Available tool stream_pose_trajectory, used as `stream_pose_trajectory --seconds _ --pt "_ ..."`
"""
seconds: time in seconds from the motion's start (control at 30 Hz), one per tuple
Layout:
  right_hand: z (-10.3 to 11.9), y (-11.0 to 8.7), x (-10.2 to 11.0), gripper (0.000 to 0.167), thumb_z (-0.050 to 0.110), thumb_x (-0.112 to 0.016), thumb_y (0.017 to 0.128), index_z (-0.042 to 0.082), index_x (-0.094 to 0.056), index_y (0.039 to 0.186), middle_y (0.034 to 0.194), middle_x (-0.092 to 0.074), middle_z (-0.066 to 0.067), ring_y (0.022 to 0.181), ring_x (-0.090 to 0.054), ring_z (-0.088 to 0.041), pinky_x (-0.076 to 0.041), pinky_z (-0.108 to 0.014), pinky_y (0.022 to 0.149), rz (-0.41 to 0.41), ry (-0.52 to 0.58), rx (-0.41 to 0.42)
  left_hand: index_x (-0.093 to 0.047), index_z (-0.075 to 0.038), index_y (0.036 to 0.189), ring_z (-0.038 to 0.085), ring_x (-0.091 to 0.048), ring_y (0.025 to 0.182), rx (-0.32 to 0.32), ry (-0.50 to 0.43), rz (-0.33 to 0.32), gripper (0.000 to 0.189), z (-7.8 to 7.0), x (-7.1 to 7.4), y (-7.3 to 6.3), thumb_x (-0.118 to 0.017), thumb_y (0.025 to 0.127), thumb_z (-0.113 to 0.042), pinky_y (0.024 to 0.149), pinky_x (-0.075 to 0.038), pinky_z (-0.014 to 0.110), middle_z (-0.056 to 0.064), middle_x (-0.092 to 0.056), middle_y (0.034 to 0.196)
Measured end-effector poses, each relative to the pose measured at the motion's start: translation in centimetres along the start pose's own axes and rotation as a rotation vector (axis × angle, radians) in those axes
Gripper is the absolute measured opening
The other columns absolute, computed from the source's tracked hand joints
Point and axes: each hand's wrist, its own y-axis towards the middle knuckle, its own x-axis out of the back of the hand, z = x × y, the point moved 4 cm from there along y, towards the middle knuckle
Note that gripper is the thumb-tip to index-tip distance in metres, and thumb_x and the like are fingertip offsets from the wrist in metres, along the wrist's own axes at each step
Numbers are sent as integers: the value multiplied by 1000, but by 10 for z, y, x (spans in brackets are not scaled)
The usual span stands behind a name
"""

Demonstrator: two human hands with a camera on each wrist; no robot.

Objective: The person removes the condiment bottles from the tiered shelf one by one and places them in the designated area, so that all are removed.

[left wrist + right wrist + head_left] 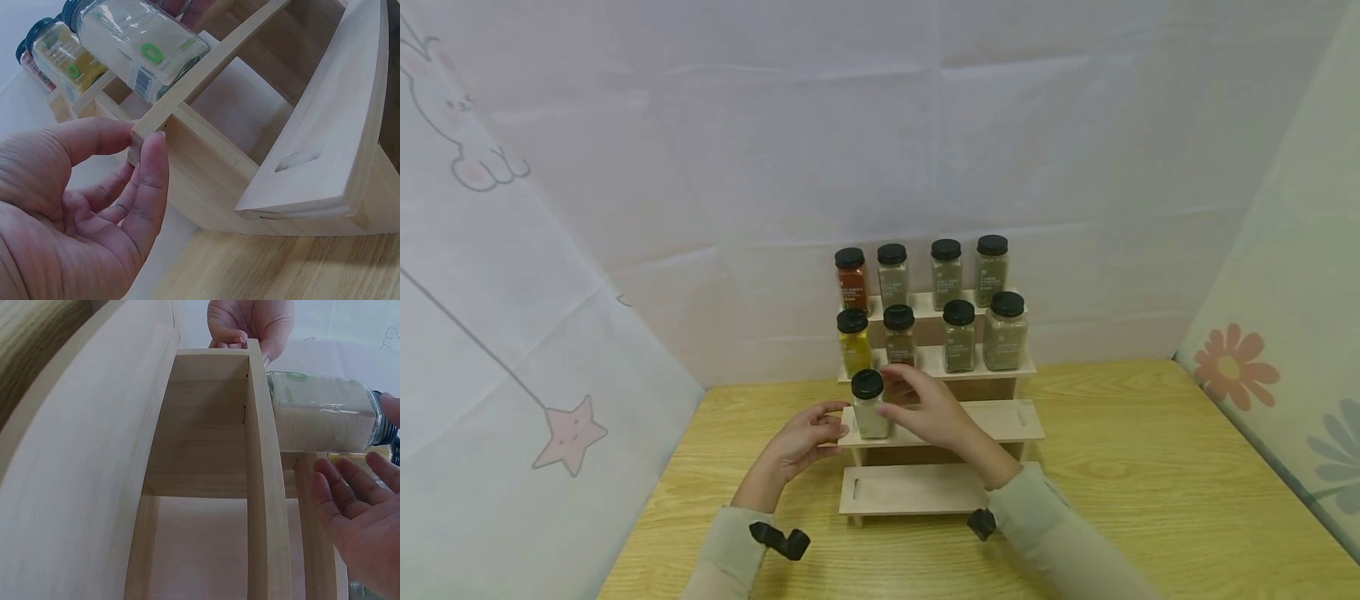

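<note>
- Squarish clear-glass jar with black lid and pale contents: upright on left end of second shelf from bottom, base close to front edge.
- Handling, judged: fairly light, some weight from glass; stiff, no give. Smooth flat walls, so probably slippery; breakable if dropped.
- Best hold: thumb and fingers across opposite flat sides, mid-body. Lid a second choice, only if screwed tight.
- Right hand: at jar's right side, thumb by the glass in head view. Fingers spread and loosely bent, not wrapped round the body. Firm contact or light brush: cannot tell.
- Left hand: finger and thumb nearly closed, pinching left end of that same shelf, just beside jar; other fingers loosely bent.
- Pale wooden four-tier stepped rack: under jar. Stiff, probably light, maybe easy to nudge.
- One tier up: yellow-filled glass jar with black lid, then brown-filled glass jar with black lid, plus two with greenish-beige contents.
- Top tier: red-filled glass jar with black lid at left end, three duller ones to its right.
- Below rack: yellowish wood-grain surface.
- Behind: pale creased cloth backdrop.
</note>
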Motion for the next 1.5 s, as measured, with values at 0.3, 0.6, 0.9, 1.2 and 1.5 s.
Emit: stream_pose_trajectory --seconds 0.3,0.6,0.9,1.2,1.5 --pt "6 7 -7 57 29 -76 93 11 -55 143 127 -65 -5 110 -64 -21 -54 -39 98 10 2 -28 -34 3 153 17 -62 93 -8 5 7 64 0 0 0 -65 98 -8 78 -60 29 11 -55 117" --pt "5 9 -13 61 29 -78 91 13 -53 145 129 -65 -4 111 -64 -22 -54 -40 97 18 -9 -32 -35 2 154 15 -57 92 -2 29 -9 63 1 0 0 -65 99 -10 82 -59 31 12 -51 118" --pt "1 10 -18 66 28 -82 88 18 -52 147 130 -66 -2 116 -64 -21 -53 -42 99 31 23 -49 -30 6 155 15 -55 93 3 34 -12 67 5 2 2 -64 99 -10 81 -59 30 11 -50 116" --pt "-1 10 -20 63 25 -80 89 17 -52 146 128 -66 -4 113 -65 -22 -57 -37 94 26 74 -34 -31 6 154 17 -54 96 10 29 -32 66 4 1 1 -64 99 -10 78 -59 28 14 -48 121" --pt "1 8 -19 60 24 -81 88 19 -56 142 125 -67 -4 108 -67 -21 -59 -32 89 15 99 -11 -29 5 155 18 -54 101 8 41 -28 67 4 1 0 -64 100 -11 81 -59 29 17 -46 126"
